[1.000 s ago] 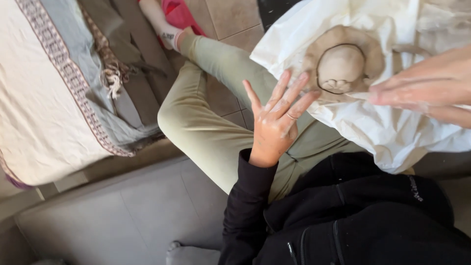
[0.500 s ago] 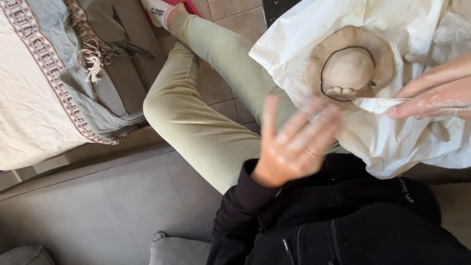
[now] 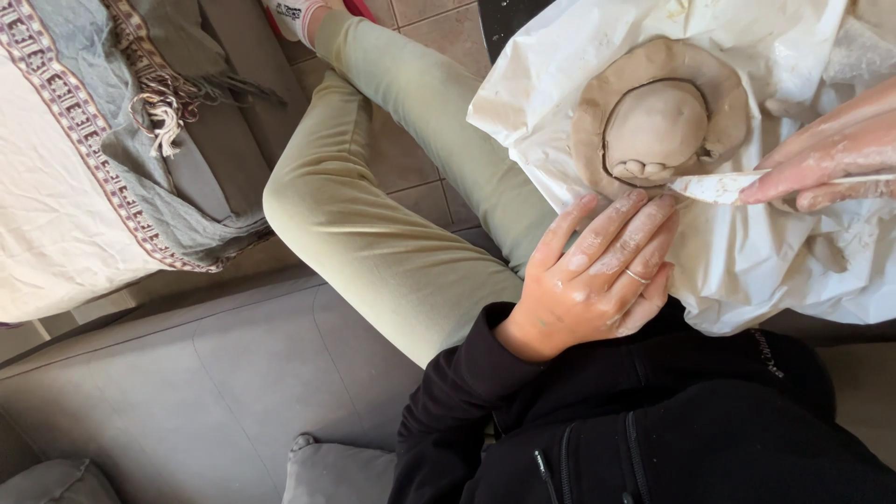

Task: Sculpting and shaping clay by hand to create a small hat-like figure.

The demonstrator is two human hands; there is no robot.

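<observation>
Where we sit on the grey sofa [image 3: 215, 392], a white plastic sheet [image 3: 747, 271] is spread over our lap, and beyond our green trouser leg [image 3: 373, 224] lies a tiled floor [image 3: 420, 159]. To the left a cream blanket [image 3: 56, 187] with a patterned border and tassels hangs over a seat.

The sheet runs out of the top and right edges of the view, so we cannot see how far it reaches. Our right arm is cut off at the right edge, and only part of that hand shows.

On the sheet rests the clay piece [image 3: 658, 121]: a rounded lump sitting inside a flat ring. Our left hand [image 3: 597, 275] lies flat and spread on the sheet just below the clay, fingertips touching the ring's near edge, holding nothing; a thin ring sits on one finger. Our right hand [image 3: 826, 159], smeared with clay, pinches a flat pale tool [image 3: 719, 185] whose tip meets the ring's lower edge.
</observation>
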